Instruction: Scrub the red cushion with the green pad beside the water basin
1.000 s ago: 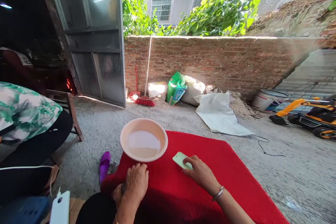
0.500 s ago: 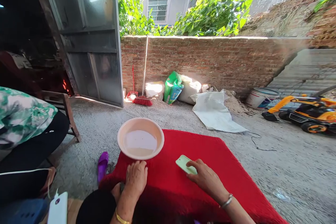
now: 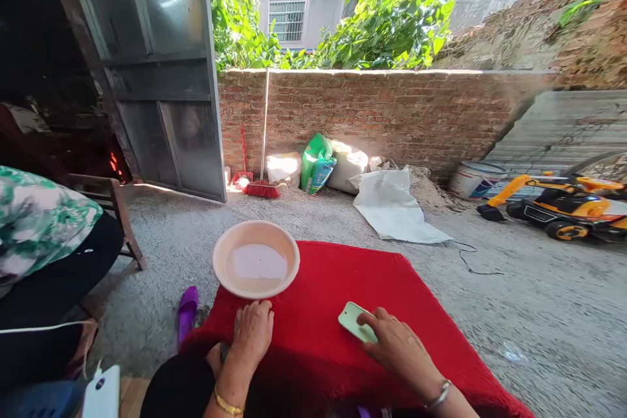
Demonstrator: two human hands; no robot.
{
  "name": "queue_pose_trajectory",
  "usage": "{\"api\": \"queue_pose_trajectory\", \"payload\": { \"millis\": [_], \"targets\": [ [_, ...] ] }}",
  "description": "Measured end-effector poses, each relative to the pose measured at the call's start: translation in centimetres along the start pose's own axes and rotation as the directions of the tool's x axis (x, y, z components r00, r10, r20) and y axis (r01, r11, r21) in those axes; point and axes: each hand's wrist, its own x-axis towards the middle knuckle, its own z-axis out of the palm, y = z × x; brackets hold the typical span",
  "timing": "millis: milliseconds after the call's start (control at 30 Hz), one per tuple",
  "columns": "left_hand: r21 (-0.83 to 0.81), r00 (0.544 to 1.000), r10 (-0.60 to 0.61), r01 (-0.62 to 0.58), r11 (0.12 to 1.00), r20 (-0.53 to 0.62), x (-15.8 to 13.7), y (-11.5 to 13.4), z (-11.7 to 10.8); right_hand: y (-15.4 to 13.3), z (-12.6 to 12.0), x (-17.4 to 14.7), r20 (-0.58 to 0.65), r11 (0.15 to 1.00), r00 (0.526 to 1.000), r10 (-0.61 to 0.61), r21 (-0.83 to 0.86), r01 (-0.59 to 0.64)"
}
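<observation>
A pale green scrub brush (image 3: 356,321), with a small hole in its rounded end, lies bristle side down on a red plush cloth (image 3: 343,274). My right hand (image 3: 392,339) grips its near end, thumb on top; the bristles are hidden. A peach basin (image 3: 220,268) of cloudy water stands at the cloth's far left part. Just below its near rim, my left hand (image 3: 253,328) rests on the cloth with fingers curled down and closed on the fabric. The fingertips are partly hidden.
On the left a seated person (image 3: 44,228) is beside a wooden chair (image 3: 117,209). A white device with a cable (image 3: 102,392) lies at lower left, near a purple shoe (image 3: 188,310). Sacks (image 3: 318,166), a broom (image 3: 262,191) and a toy excavator (image 3: 563,206) stand beyond.
My right hand and the brush have moved slightly right and toward me over the cloth. My left hand stays beside the basin. The view has shifted a little.
</observation>
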Motion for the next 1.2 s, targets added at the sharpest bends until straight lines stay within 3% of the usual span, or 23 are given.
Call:
{"api": "queue_pose_trajectory", "payload": {
  "millis": [100, 267, 367, 467, 600, 700, 767, 833, 900, 933, 1000, 1100, 1133, 1200],
  "targets": [
    [0.004, 1.0, 0.005, -0.005, 1.0, 0.001, 0.0, 0.2, -0.1, -0.8, 0.4, -0.5, -0.054, 0.997, 0.998, -0.02, 0.079, 0.024],
    [0.033, 0.999, 0.032, -0.031, 0.999, -0.002, 0.1, 0.2, -0.1, -8.0, 3.9, -0.5, -0.044, 0.949, 0.991, -0.126, 0.286, 0.133],
    [0.046, 0.999, 0.047, -0.047, 0.998, -0.003, 0.4, 0.2, 0.2, -9.9, 5.1, -0.2, -0.013, 0.937, 0.988, -0.155, 0.313, 0.152],
    [0.047, 0.997, 0.082, -0.082, 0.996, 0.005, 0.7, 0.7, 0.6, -7.3, 4.8, -0.4, 0.003, 0.96, 0.995, -0.097, 0.266, 0.093],
    [0.031, 0.992, 0.127, -0.127, 0.991, 0.004, 1.0, 1.7, 0.9, 0.8, 3.5, -2.2, -0.037, 0.98, 0.995, 0.091, 0.181, -0.083],
    [0.027, 0.989, 0.148, -0.148, 0.989, 0.017, 1.1, 2.5, 0.8, 6.4, 2.6, -4.4, -0.087, 0.946, 0.956, 0.28, 0.193, -0.26],
    [0.04, 0.986, 0.163, -0.164, 0.986, 0.028, 0.8, 3.1, 0.9, 8.1, 2.0, -5.9, -0.118, 0.917, 0.923, 0.365, 0.218, -0.335],
    [0.022, 0.975, 0.219, -0.219, 0.975, 0.025, 0.3, 3.7, 1.5, 7.9, 1.4, -7.1, -0.129, 0.915, 0.926, 0.354, 0.252, -0.315],
    [-0.073, 0.933, 0.361, -0.36, 0.93, 0.005, -0.3, 4.4, 3.0, 6.1, 0.8, -7.6, -0.103, 0.931, 0.965, 0.24, 0.305, -0.199],
    [-0.138, 0.89, 0.456, -0.453, 0.881, -0.012, -0.6, 4.7, 4.1, 5.0, 0.5, -7.7, -0.068, 0.932, 0.985, 0.156, 0.339, -0.124],
    [-0.225, 0.771, 0.636, -0.625, 0.748, -0.027, -0.8, 5.1, 6.6, 2.7, 0.4, -7.3, 0.021, 0.905, 1.0, -0.014, 0.426, 0.004],
    [-0.245, 0.599, 0.8, -0.771, 0.588, 0.037, -0.7, 5.5, 9.9, 0.5, 1.1, -6.6, 0.101, 0.808, 0.978, -0.182, 0.583, 0.09],
    [-0.25, 0.562, 0.825, -0.792, 0.557, 0.057, -0.5, 5.6, 10.7, 0.2, 1.5, -6.4, 0.106, 0.777, 0.973, -0.206, 0.622, 0.097],
    [-0.257, 0.538, 0.839, -0.801, 0.54, 0.083, -0.4, 5.8, 11.6, 0.0, 2.2, -6.2, 0.107, 0.731, 0.967, -0.231, 0.675, 0.1]
  ]
}}
